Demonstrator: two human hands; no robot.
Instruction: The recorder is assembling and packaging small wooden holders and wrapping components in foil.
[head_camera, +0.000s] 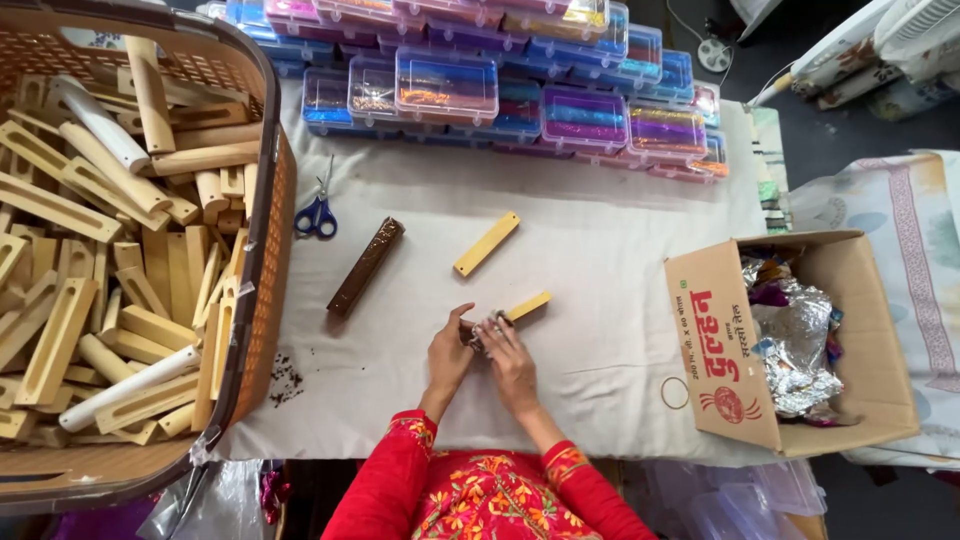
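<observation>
**Obs.:** Fingers (478, 328) of both hands are drawn in narrow around one end of a pale wooden block (528, 306), which lies on the white cloth of the desk (600, 250), pointing up and to the right. Left hand (449, 352) grips from the near-left side; right hand (512, 365) lies over the top. Something small, dark and glittery sits between the fingertips at the block's end; too small to tell what it is.

**Check:** State of grasp?

**Obs.:** Both hands closed on the block's near end, touching each other. Far end rests free on the cloth.

**Check:** Step in hand, as you judge it?

**Obs.:** Judgement only: dressing or filling the block's end with the glittery material. A second bare block (487, 244) lies just beyond, and a brown, patterned finished-looking block (366, 266) lies to its left, near the blue-handled scissors (317, 213).

**Check:** Surroundings?

**Obs.:** Brown basket (262, 250) at left, heaped with slotted wooden blocks. Stacked clear boxes (520, 90) of coloured glitter along the far edge. Cardboard carton (725, 350) at right holding crumpled foil.

**Check:** What does the next move call for?

**Obs.:** Judgement: steady pinch pressure at the end while the block is kept from sliding; the loose far end could swing on the cloth.
</observation>
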